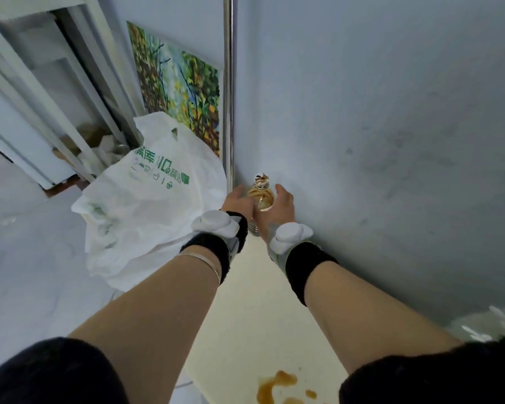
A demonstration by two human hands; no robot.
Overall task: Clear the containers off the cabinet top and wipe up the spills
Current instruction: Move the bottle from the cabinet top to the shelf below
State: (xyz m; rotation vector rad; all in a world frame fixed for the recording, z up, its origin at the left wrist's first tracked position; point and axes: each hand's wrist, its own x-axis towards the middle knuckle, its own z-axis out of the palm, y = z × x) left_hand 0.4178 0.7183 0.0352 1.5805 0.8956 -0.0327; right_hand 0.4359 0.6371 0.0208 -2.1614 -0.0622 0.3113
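Both hands are reaching around the bottle [261, 196] standing at the far end of the cabinet top [245, 310]; the left hand [239, 199] and right hand [280, 204] are flanking it with fingers relaxed, probably preparing to lift it. The brown spill [277, 386] is waiting nearer the person.

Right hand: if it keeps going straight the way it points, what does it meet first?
Probably the wall behind the bottle; the right hand flanks the bottle, though depth is unclear.
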